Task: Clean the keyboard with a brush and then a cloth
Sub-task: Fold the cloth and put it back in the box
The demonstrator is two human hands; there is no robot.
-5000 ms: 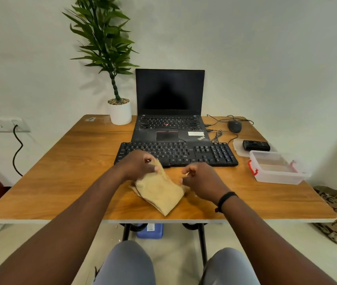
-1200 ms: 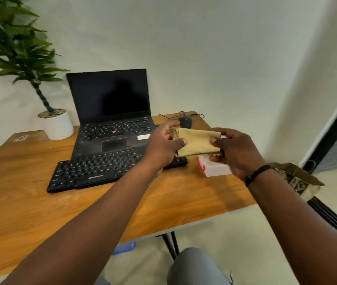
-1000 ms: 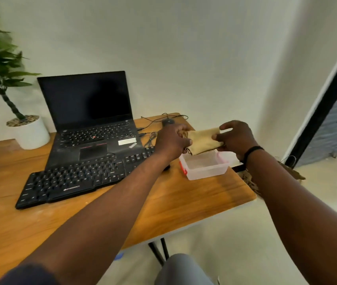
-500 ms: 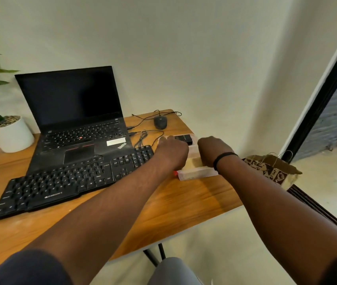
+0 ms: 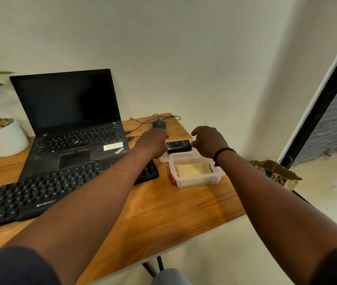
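Observation:
The black keyboard [image 5: 60,190] lies on the wooden table [image 5: 163,219] in front of an open laptop [image 5: 71,128]. The folded tan cloth [image 5: 193,170] lies inside a clear plastic box [image 5: 196,181] right of the keyboard. My left hand [image 5: 153,142] and my right hand [image 5: 209,140] hover just behind the box, fingers loosely curled, holding nothing. Between them a small black case [image 5: 178,146] rests on the box's clear lid [image 5: 164,158]. My left fingertips are at the case's left end, my right thumb near its right end. No brush is visible.
A grey mouse [image 5: 159,124] with its cable sits at the table's far corner. A potted plant in a white pot [image 5: 5,138] stands at the far left. A brown paper bag [image 5: 276,173] stands on the floor beyond the table's right edge, near a dark door frame [image 5: 323,95].
Both hands carried the cloth from in front of the keyboard to the box, pressed it in and let go. They have now lifted and moved back to the black case.

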